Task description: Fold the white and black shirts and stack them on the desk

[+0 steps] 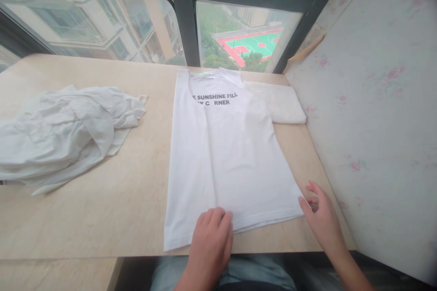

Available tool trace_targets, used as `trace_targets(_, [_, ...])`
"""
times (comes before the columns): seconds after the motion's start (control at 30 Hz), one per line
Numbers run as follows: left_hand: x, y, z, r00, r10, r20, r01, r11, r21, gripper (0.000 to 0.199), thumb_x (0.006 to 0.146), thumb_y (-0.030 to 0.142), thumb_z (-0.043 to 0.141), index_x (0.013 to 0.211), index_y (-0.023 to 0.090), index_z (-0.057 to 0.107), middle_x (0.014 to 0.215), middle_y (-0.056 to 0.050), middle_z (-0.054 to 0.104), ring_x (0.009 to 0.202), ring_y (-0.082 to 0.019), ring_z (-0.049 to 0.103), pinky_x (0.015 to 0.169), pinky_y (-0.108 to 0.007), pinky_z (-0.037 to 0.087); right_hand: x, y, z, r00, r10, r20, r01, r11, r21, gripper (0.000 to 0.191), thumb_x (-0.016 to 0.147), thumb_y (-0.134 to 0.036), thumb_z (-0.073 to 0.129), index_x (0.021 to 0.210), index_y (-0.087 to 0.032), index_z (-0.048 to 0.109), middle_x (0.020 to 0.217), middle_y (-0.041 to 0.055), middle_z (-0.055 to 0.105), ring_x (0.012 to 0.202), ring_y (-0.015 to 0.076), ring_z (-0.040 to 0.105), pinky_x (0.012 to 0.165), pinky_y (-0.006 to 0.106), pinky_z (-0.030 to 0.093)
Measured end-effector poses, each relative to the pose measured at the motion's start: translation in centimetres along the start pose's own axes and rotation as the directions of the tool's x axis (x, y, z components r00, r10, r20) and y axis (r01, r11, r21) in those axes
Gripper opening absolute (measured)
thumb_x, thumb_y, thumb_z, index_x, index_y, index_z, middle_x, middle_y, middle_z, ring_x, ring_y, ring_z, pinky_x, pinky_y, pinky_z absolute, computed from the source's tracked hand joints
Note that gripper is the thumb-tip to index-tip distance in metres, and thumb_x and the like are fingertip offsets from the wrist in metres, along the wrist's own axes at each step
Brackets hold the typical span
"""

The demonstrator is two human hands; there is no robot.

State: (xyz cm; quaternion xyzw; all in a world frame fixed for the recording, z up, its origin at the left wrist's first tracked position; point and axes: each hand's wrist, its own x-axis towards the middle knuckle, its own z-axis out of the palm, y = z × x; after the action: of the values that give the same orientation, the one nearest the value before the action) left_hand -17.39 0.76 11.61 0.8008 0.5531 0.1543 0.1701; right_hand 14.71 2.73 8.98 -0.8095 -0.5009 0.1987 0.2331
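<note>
A white shirt (239, 154) with dark lettering lies on the wooden tabletop (136, 218), its left side folded inward over part of the print. My left hand (213, 236) rests on the bottom hem near the middle, fingers together and curled; whether cloth is pinched under them is hidden. At the shirt's lower right corner is my right hand (319, 211), thumb and fingers apart, the thumb beside the corner. Behind the shirt's upper right side sits a folded white cloth (285, 102), partly covered by it.
A crumpled pile of white cloth (75, 132) lies on the left of the tabletop. Dark-framed windows (189, 22) stand along the back. A pale flowered wall (375, 113) bounds the right side. The table's front edge runs just before my lap.
</note>
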Motion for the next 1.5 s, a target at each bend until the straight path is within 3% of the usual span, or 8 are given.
trace_targets(0.27, [-0.3, -2.7, -1.0, 0.997, 0.077, 0.003, -0.077, 0.995, 0.057, 0.015, 0.095, 0.015, 0.047, 0.097, 0.020, 0.060, 0.088, -0.004, 0.060, 0.079, -0.020, 0.055, 0.071, -0.033, 0.046, -1.0, -0.7, -0.5, 0.924, 0.138, 0.356, -0.208, 0.964, 0.165, 0.041, 0.082, -0.054, 0.055, 0.105, -0.022, 0.064, 0.093, 0.0081, 0.073, 0.085, 0.0284, 0.070, 0.070, 0.039, 0.056])
trace_targets(0.53, [-1.7, -4.8, -3.2, 0.994, 0.019, -0.107, -0.003, 0.989, 0.145, 0.011, 0.095, 0.022, 0.050, 0.094, 0.021, 0.060, 0.091, -0.003, 0.063, 0.078, -0.019, 0.059, 0.072, -0.033, 0.049, -4.6, -3.5, 0.5, 0.831, 0.050, 0.553, -0.155, 0.977, 0.144, 0.029, 0.084, -0.050, 0.054, 0.076, -0.022, 0.060, 0.062, -0.0017, 0.055, 0.056, 0.0187, 0.056, 0.057, 0.030, 0.046])
trace_targets(0.7, [-2.8, 0.0, -0.2, 0.986, 0.086, -0.140, -0.088, 0.996, -0.010, 0.028, 0.092, 0.024, 0.056, 0.120, 0.021, 0.058, 0.113, -0.010, 0.065, 0.101, -0.022, 0.063, 0.086, -0.035, 0.055, -5.1, -5.4, 0.1, 0.756, 0.042, 0.653, -0.242, 0.945, 0.221, 0.033, 0.087, -0.053, 0.052, 0.079, -0.022, 0.058, 0.064, -0.0014, 0.058, 0.056, 0.0184, 0.058, 0.057, 0.030, 0.044])
trace_targets(0.83, [-1.4, 6.0, 3.0, 0.970, 0.191, -0.151, -0.215, 0.963, -0.161, 0.055, 0.090, 0.039, 0.059, 0.137, 0.014, 0.049, 0.121, -0.016, 0.062, 0.107, -0.027, 0.062, 0.088, -0.038, 0.057, -5.2, -6.8, -1.0, 0.797, -0.012, 0.604, -0.155, 0.962, 0.224, 0.036, 0.088, -0.055, 0.051, 0.078, -0.022, 0.062, 0.070, 0.0025, 0.063, 0.063, 0.0202, 0.058, 0.059, 0.031, 0.046])
trace_targets(1.03, [1.9, 9.2, 3.6, 0.963, 0.218, -0.158, -0.253, 0.933, -0.256, 0.057, 0.080, 0.009, 0.049, 0.137, 0.014, 0.047, 0.106, -0.013, 0.063, 0.084, -0.022, 0.060, 0.072, -0.034, 0.056, -5.4, -8.2, -2.9, 0.767, -0.098, 0.635, -0.065, 0.971, 0.228, 0.038, 0.085, -0.055, 0.056, 0.102, -0.025, 0.071, 0.094, 0.0093, 0.069, 0.091, 0.0264, 0.064, 0.082, 0.037, 0.053])
trace_targets(1.23, [2.7, 8.0, 2.9, 0.986, 0.149, -0.077, -0.166, 0.936, -0.310, 0.049, 0.072, 0.008, 0.051, 0.119, 0.020, 0.051, 0.092, -0.007, 0.061, 0.075, -0.021, 0.057, 0.064, -0.032, 0.051, -4.0, -9.5, -4.1, 0.568, -0.226, 0.791, -0.032, 0.955, 0.296, 0.035, 0.088, -0.049, 0.060, 0.103, -0.019, 0.069, 0.090, 0.0079, 0.068, 0.087, 0.0220, 0.061, 0.081, 0.034, 0.051])
trace_targets(1.4, [3.2, 7.2, 1.9, 0.991, 0.098, -0.091, -0.130, 0.862, -0.490, 0.041, 0.084, 0.009, 0.047, 0.122, 0.024, 0.047, 0.088, -0.003, 0.061, 0.075, -0.018, 0.059, 0.063, -0.027, 0.048, 0.2, -8.8, -4.9, 0.309, -0.385, 0.869, -0.065, 0.904, 0.423, 0.043, 0.086, -0.054, 0.064, 0.108, -0.018, 0.071, 0.098, 0.0085, 0.071, 0.088, 0.0205, 0.064, 0.081, 0.034, 0.051])
trace_targets(1.5, [3.5, 7.0, 1.5, 0.994, 0.070, -0.084, -0.104, 0.832, -0.545, 0.042, 0.086, 0.008, 0.046, 0.125, 0.025, 0.045, 0.090, -0.003, 0.063, 0.078, -0.017, 0.061, 0.065, -0.026, 0.049, 6.2, -9.4, -3.4, 0.530, -0.279, 0.801, -0.062, 0.929, 0.364, 0.042, 0.091, -0.051, 0.058, 0.117, -0.018, 0.066, 0.101, 0.0087, 0.071, 0.083, 0.0175, 0.065, 0.076, 0.032, 0.051])
